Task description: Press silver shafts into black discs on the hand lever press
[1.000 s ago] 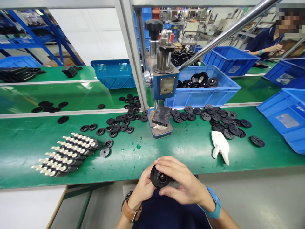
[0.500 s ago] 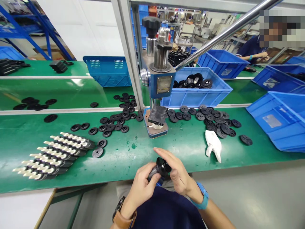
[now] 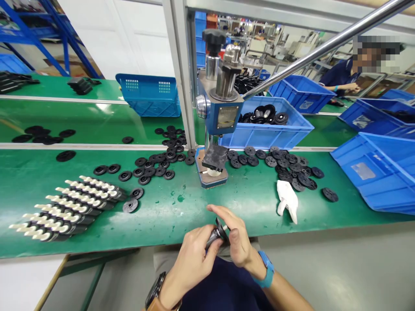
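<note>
Both my hands meet at the near edge of the green bench. My left hand is closed round a small black part with a shaft. My right hand pinches the round black disc end of the same part, its index finger stretched forward. Straight ahead stands a blue hand press with a long steel lever; its base holds a black block. Rows of finished black-and-white shafts lie at the left.
Loose black discs lie left of the press and more discs to its right, next to a white glove. Blue bins stand behind and at right. Another person works at the far right.
The view has shifted slightly. My hands have turned the part from facing me to edge-on, and have moved a little forward toward the bench edge.
</note>
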### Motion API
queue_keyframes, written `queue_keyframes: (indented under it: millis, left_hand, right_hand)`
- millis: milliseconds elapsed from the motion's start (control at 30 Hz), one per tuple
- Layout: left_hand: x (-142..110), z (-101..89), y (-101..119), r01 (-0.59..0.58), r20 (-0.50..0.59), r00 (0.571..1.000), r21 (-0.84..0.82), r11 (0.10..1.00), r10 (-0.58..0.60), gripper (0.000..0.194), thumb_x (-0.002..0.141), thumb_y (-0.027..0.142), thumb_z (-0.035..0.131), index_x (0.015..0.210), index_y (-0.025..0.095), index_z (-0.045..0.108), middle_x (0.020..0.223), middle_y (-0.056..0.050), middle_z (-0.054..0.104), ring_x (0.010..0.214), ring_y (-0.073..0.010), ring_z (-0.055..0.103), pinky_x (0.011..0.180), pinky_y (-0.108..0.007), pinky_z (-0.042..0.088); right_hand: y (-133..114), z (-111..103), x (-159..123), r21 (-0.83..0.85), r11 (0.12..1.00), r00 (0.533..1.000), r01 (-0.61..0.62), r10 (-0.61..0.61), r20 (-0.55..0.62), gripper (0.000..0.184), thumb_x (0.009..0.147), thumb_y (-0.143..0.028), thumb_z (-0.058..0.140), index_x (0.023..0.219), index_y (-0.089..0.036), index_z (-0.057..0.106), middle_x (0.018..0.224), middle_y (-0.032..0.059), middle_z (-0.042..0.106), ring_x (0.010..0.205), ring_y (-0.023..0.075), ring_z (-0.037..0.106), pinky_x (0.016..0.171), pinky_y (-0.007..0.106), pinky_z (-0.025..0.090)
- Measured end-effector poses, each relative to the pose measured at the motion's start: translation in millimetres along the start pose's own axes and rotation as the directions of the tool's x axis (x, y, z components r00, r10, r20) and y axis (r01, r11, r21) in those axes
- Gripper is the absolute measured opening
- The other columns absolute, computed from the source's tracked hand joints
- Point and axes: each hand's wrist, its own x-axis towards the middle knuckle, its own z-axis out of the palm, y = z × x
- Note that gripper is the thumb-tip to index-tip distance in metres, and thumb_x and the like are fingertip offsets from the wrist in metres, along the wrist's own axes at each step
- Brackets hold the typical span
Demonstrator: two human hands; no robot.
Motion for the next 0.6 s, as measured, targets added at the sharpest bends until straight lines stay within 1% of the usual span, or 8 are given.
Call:
queue_keyframes:
  millis: [167, 267, 367, 500, 600]
  left_hand:
    - [2.0, 0.4, -3.7, 0.0, -0.002, 1.0, -0.045, 0.999, 0.0, 0.008, 0.098, 0.021, 0.052, 0.091, 0.022, 0.055, 0.077, -0.001, 0.066, 0.067, -0.0187, 0.061, 0.064, -0.028, 0.041]
    - [4.3, 1.0, -8.3, -0.004, 0.009, 1.0, -0.087, 0.996, 0.005, 0.009, 0.098, 0.022, 0.052, 0.09, 0.022, 0.055, 0.076, 0.0, 0.065, 0.066, -0.0177, 0.059, 0.063, -0.027, 0.04]
    - [3.2, 4.3, -12.6, 0.018, 0.011, 1.0, -0.124, 0.992, -0.016, 0.011, 0.099, 0.024, 0.052, 0.089, 0.021, 0.055, 0.074, 0.001, 0.064, 0.066, -0.0169, 0.058, 0.064, -0.027, 0.04]
    - [-1.9, 10.3, -17.3, 0.046, 0.015, 0.999, -0.165, 0.985, -0.044, 0.014, 0.099, 0.025, 0.052, 0.086, 0.021, 0.057, 0.074, 0.0, 0.063, 0.066, -0.0169, 0.057, 0.064, -0.027, 0.04]
    - [-3.1, 12.4, -23.2, 0.072, 0.021, 0.997, -0.277, 0.958, -0.069, 0.016, 0.1, 0.031, 0.053, 0.093, 0.019, 0.062, 0.08, -0.002, 0.067, 0.071, -0.0185, 0.06, 0.068, -0.028, 0.043]
  right_hand:
    - [0.7, -1.6, 2.0, 0.047, 0.999, 1.0, -0.003, 0.002, 0.011, 0.068, 0.107, -0.062, 0.021, 0.147, -0.022, 0.057, 0.138, 0.0123, 0.067, 0.128, 0.0287, 0.062, 0.106, 0.043, 0.051]
    - [2.8, -4.0, 3.2, 0.047, 0.999, 0.999, -0.007, 0.005, 0.049, 0.069, 0.106, -0.064, 0.022, 0.148, -0.02, 0.056, 0.139, 0.0136, 0.066, 0.128, 0.0286, 0.061, 0.105, 0.043, 0.051]
    - [5.2, -4.3, 3.0, 0.033, 0.999, 0.997, 0.009, -0.011, 0.076, 0.071, 0.106, -0.065, 0.024, 0.149, -0.019, 0.055, 0.14, 0.0148, 0.066, 0.128, 0.0285, 0.061, 0.106, 0.042, 0.051]
    - [5.9, -2.8, 1.3, 0.031, 1.0, 0.997, -0.002, 0.0, 0.074, 0.071, 0.105, -0.066, 0.023, 0.15, -0.02, 0.054, 0.141, 0.0144, 0.065, 0.13, 0.0296, 0.061, 0.107, 0.045, 0.05]
    - [1.6, -5.0, 1.7, 0.106, 0.993, 0.994, -0.047, 0.035, 0.105, 0.074, 0.104, -0.069, 0.022, 0.157, -0.023, 0.045, 0.148, 0.013, 0.06, 0.136, 0.0312, 0.057, 0.114, 0.048, 0.046]
